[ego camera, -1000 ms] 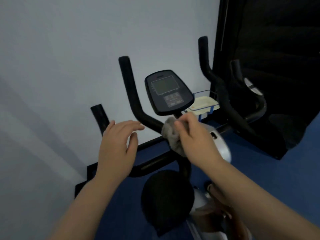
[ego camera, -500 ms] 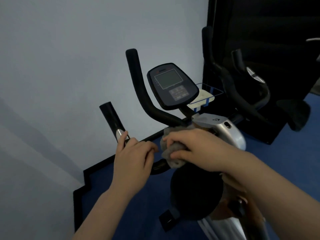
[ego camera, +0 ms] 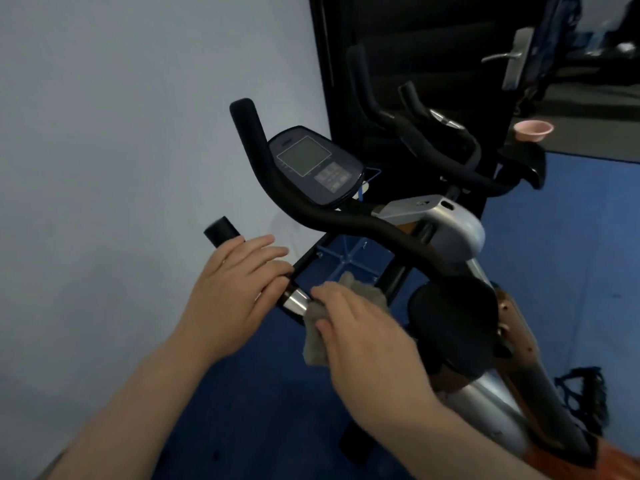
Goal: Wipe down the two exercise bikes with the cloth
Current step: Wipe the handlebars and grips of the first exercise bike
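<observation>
Open gap between lower left handlebar [ego camera: 221, 232] and upper curved handlebar [ego camera: 311, 209]: blue floor [ego camera: 349, 251] visible through it. Console [ego camera: 317, 166] blocks far centre. Black saddle [ego camera: 453, 323] blocks near right. White wall [ego camera: 121, 133] bounds left; second bike [ego camera: 433, 140] crowds far right.

Two black-handled exercise bikes [ego camera: 429, 223] [ego camera: 450, 140], one grey crumpled cloth [ego camera: 317, 341], one pink plastic bowl [ego camera: 533, 130], two hands [ego camera: 235, 296] [ego camera: 367, 341].

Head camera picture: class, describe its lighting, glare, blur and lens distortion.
Head view: dim, bluish light, with the black door nearly featureless; a small bright glint on the chrome grip between the left hand and the cloth held in the right hand; edges soft throughout, and the console text unreadable; wide-angle bending near the frame edges.
</observation>
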### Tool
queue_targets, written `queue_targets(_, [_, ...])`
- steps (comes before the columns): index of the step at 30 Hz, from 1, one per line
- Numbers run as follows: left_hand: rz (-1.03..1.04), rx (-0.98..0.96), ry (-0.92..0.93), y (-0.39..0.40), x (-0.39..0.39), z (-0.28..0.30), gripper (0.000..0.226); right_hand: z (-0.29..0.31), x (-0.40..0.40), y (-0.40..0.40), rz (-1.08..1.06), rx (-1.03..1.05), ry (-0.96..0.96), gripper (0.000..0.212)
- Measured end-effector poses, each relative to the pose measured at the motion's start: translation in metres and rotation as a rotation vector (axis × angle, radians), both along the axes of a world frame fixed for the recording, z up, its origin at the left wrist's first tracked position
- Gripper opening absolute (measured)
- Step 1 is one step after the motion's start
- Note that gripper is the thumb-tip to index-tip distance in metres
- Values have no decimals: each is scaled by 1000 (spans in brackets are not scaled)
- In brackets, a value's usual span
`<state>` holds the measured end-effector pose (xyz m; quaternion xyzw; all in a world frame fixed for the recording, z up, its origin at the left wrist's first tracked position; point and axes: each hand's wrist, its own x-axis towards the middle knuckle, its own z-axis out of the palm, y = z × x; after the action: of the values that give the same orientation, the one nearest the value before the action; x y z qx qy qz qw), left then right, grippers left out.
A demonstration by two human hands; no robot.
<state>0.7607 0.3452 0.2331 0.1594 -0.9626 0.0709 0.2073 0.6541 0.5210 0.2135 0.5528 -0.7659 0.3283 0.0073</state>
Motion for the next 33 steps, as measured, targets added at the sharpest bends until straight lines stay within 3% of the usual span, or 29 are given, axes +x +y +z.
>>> queue_targets(3, [5,-5,19,-2,-4,-6,44,-22,-2,1,-100,-82,14,32])
queue_targets(8, [-23,-32,54,-5,-5,-9,48,-5,34,-49,-371,-120,-24,35])
queue_targets(13, [-53,-28,36,-4,-4,-8,40,-15,17,-31,-266,-119,50,31])
queue_targets(15, [-92,-47,26,-8,-3,-4,38,-10,22,-43,-316,44,114,24])
queue_targets(17, [-145,-70,63,-19,-1,5,35,2,32,-68,-399,8,74,16])
queue_targets(20, [-144,-99,155,-40,0,23,33,4,43,-83,-327,-57,22,35])
queue_targets(22, [-183,22,214,-49,1,24,34,-2,36,-74,-304,-30,69,44])
queue_targets(25, [-142,488,364,-48,2,23,31,2,29,-71,-352,76,108,30])
queue_targets(27, [-144,662,413,-47,0,22,30,16,34,-98,-288,152,215,37])
queue_targets(30, [-162,849,458,-45,1,23,37,31,43,-131,-267,145,238,36])
queue_targets(33, [-178,869,460,-45,4,20,40,22,41,-112,-257,20,208,27])
